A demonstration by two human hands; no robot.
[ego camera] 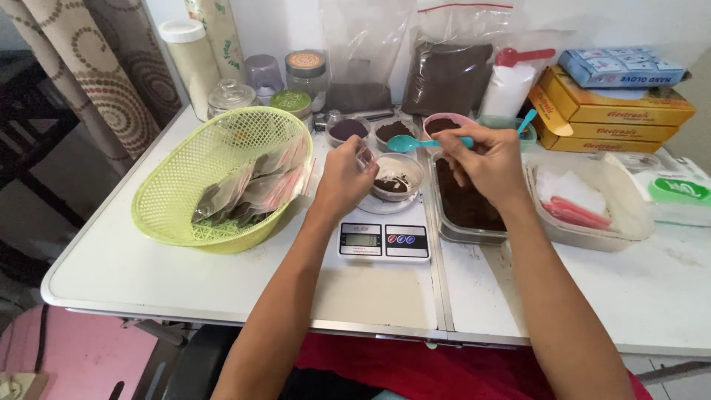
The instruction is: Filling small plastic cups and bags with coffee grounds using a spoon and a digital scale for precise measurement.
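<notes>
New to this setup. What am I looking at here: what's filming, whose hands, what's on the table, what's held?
There is no machine here: one camera worn on a person's head looks down at their two bare hands over a white table.

The right hand holds a turquoise plastic spoon by its handle. The left hand pinches something small and clear; what it is cannot be told. Both hands are above a small bowl of dark brown powder that stands on a white digital kitchen scale.

Beside the scale on the right is a clear rectangular tub of the same dark powder. On the left is a lime-green plastic mesh basket holding flat filled pouches. At the back stand jars, small powder cups, bags and yellow cardboard boxes.
</notes>
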